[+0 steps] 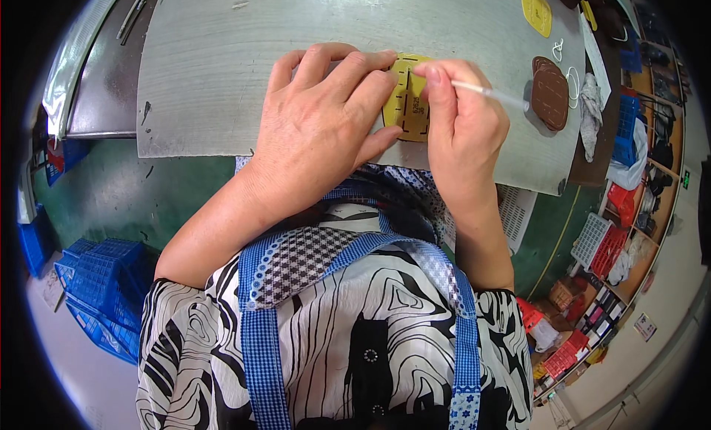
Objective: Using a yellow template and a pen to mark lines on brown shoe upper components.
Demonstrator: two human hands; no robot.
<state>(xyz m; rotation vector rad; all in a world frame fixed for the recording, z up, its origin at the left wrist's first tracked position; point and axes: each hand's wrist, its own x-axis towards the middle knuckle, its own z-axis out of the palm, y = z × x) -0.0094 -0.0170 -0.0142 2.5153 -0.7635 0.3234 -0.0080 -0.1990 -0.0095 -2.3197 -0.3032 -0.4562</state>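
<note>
A yellow template (395, 113) with cut slots and dark printed marks lies near the front edge of the grey work board (211, 82). My left hand (320, 108) rests on its left side, fingers spread and pressing down, thumb by its lower edge. In my right hand (470, 119) is a slim white pen (485, 91), pinched between thumb and fingers. The pen's tip is hidden by my fingers, over the template's upper right part. A thin dark edge shows under the template's bottom; I cannot tell what lies beneath.
A stack of brown leather pieces (549, 97) sits at the right, beside white cord (572, 85) and a grey rag (590, 119). Another yellow template (536, 11) lies at the far right. Blue crates (104, 289) stand on the floor at left; shelves (652, 230) line the right.
</note>
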